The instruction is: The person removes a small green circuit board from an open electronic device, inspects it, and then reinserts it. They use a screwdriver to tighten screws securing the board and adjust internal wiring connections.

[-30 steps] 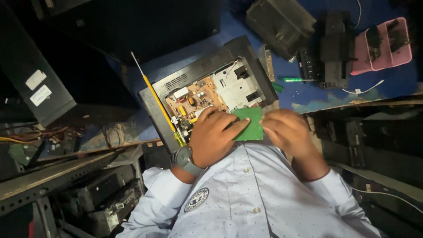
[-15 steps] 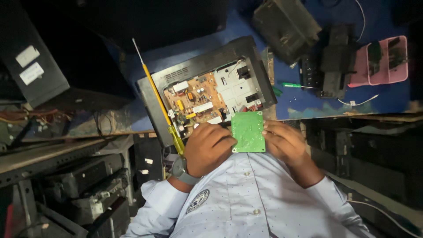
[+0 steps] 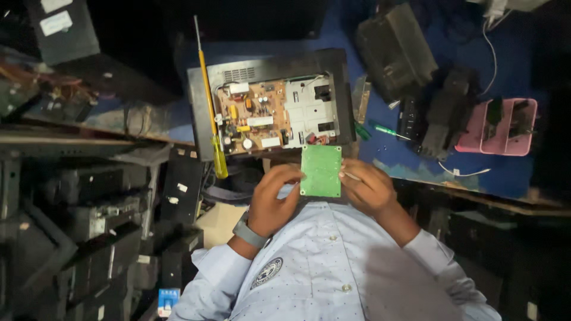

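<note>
Two hands, left [image 3: 272, 202] and right [image 3: 367, 189], grip a green circuit board [image 3: 321, 170] by its edges.

green circuit board [image 3: 321, 170]: was half covered, now fully exposed | both hands: shifted out to its side edges

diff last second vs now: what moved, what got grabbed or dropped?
The small green circuit board went from lying mostly covered under both hands to being held upright between them, its face fully showing. The left hand pinches its left edge, the right hand its right edge. Nothing was let go. The opened device with its brown board, the yellow screwdriver along it and the pink tray lie as before.
</note>
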